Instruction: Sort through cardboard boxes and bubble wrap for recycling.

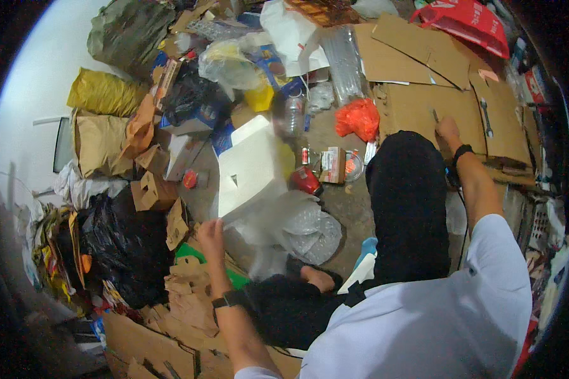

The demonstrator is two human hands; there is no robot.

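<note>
My left hand pinches the lower corner of a white folded board, perhaps a flattened carton, with a small dark notch in its face. Its right side is blurred. Below it lies a heap of clear bubble wrap. My right hand is over a flat brown cardboard sheet, closed around a small thin tool whose tip points away from me. What kind of tool it is I cannot tell. A metal tool resembling a wrench lies on cardboard to the right of that hand.
On the floor ahead are a red plastic bag, a clear bottle, a small labelled carton and a red object. Black bags and paper sacks crowd the left. Torn cardboard lies near my left elbow.
</note>
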